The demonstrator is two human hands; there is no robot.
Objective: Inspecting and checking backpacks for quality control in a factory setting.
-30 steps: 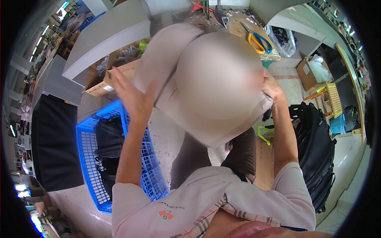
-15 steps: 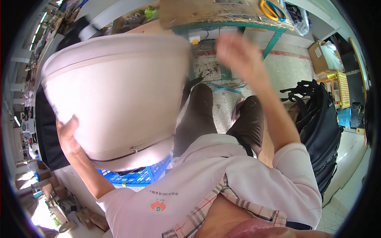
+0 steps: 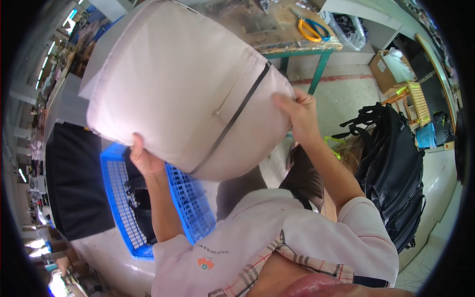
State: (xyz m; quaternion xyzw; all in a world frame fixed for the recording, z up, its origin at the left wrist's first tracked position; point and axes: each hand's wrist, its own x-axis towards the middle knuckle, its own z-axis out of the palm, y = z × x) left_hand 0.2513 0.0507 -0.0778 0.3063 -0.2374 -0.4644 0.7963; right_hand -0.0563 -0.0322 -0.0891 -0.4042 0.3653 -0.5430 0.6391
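Observation:
Before me I hold up a large pale, light-grey fabric bag (image 3: 183,84), tilted, with a zipper and pull on its panel. A dark strip runs across it near the right end. My left hand (image 3: 144,157) grips its lower left edge, thumb on the front and fingers hidden behind. At the bag's right end my right hand (image 3: 300,115) is closed on the edge, thumb on the front panel. The bag's far side is hidden.
A blue plastic crate (image 3: 129,208) holding black pieces stands at my left, beside black fabric (image 3: 74,180). Orange-and-blue-handled scissors (image 3: 312,30) lie on the worn wooden table (image 3: 277,37). Several black backpacks (image 3: 391,173) stand at the right, near a cardboard box (image 3: 388,72).
The bag has turned and moved right and up, showing the dark strip. My right hand has come down from the air and taken hold of its right end.

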